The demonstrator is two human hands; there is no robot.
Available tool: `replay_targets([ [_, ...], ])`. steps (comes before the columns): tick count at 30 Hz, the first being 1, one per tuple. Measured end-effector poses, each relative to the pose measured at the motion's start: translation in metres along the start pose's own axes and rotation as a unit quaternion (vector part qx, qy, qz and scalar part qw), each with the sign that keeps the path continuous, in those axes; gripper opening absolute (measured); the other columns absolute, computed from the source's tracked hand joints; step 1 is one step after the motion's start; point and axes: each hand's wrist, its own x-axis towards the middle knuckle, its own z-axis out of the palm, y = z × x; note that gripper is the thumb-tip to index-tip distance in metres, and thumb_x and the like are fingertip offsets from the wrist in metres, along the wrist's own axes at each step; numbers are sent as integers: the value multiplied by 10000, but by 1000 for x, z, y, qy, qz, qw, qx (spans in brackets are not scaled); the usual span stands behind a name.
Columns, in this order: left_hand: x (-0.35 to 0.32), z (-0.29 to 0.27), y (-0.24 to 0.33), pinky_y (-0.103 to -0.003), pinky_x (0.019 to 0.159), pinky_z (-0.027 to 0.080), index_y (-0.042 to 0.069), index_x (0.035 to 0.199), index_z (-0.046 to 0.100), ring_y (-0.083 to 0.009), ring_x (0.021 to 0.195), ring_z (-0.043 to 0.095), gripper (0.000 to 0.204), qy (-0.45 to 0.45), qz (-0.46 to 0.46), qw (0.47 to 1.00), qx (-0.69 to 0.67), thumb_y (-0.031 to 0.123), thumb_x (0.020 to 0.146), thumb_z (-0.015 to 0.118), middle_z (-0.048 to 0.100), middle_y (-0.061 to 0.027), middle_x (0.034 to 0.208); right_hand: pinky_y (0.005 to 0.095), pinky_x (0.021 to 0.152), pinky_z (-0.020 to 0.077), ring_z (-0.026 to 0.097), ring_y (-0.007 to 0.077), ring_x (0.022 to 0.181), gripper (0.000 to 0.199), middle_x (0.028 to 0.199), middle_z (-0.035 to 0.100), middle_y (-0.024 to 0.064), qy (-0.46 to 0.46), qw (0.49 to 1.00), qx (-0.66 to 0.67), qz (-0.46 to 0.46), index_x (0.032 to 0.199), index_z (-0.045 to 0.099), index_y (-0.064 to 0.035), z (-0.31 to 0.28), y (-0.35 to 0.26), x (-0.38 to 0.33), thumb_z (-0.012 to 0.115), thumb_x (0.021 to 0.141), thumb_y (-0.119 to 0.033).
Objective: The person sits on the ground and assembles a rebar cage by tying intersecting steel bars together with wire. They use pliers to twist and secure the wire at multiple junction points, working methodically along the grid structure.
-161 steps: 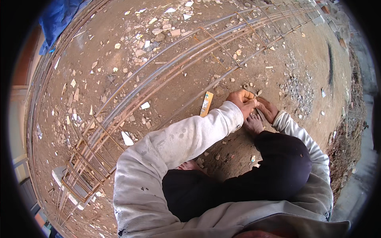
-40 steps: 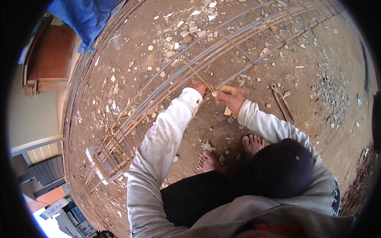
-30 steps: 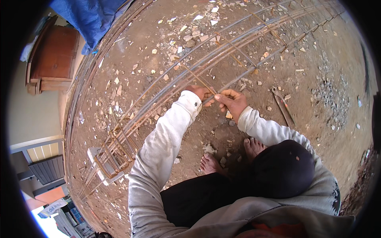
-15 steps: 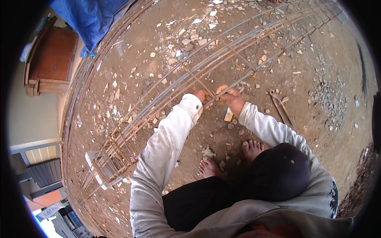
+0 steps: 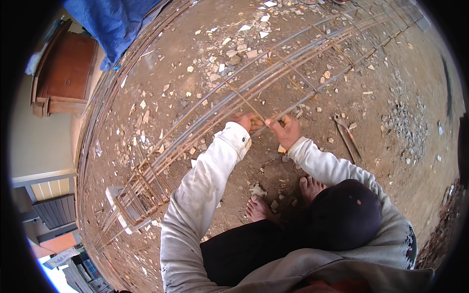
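A long rebar cage runs diagonally past me, its bars joined by square stirrups. Just ahead of my feet, both hands meet at the corner where one stirrup crosses the nearest long bar. My left hand comes from the inner side, its fingers curled around the bar at that corner. From the right, my right hand pinches thumb and fingers together at the same crossing; whatever is between them is too small to make out. A pair of pincers with reddish marks lies on the dirt at the right.
Several loose stirrups are bunched around the cage's near-left end, beside a pale block. More long bars lie along the left, near a blue tarp and a wooden cabinet. Broken tile pieces litter the ground.
My right hand has shifted slightly and its fingers have drawn together into a pinch at the crossing. The left hand stays beside the stirrup corner. Feet appear at the far top edge.
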Motion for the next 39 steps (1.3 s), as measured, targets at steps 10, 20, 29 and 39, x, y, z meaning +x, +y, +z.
replay_targets([
  [10, -75, 9, -31, -324, 661, 526, 14, 882, 641, -197, 763, 651, 118, 53, 532, 804, 262, 126, 866, 675, 670, -101, 857, 323, 482, 381, 483, 132, 518, 333, 611, 546, 93, -9, 991, -97, -87, 808, 698, 3, -18, -33, -25, 674, 872, -324],
  [20, -74, 9, -44, -392, 816, 495, -20, 1045, 653, -326, 958, 595, 262, 9, 657, 655, 374, 32, 793, 602, 600, -173, 1054, 335, 532, 475, 593, 241, 581, 202, 748, 525, 125, -103, 941, -140, -290, 1067, 609, 36, -23, -12, -69, 578, 889, -55],
  [29, -75, 14, -47, -415, 844, 468, 1, 1125, 570, -356, 940, 572, 389, 66, 620, 738, 259, 9, 736, 552, 584, -180, 1043, 429, 546, 448, 566, 370, 586, 151, 638, 570, 170, -218, 874, -324, -288, 706, 602, -16, -41, -108, -2, 581, 774, -149],
  [39, -53, 24, -58, -356, 667, 490, 95, 888, 684, -258, 772, 597, 162, 183, 675, 621, 353, 85, 732, 725, 618, -74, 925, 457, 581, 489, 605, 396, 609, 151, 635, 599, 204, -124, 866, -415, -249, 751, 587, -5, -35, -112, 34, 594, 753, -155],
])
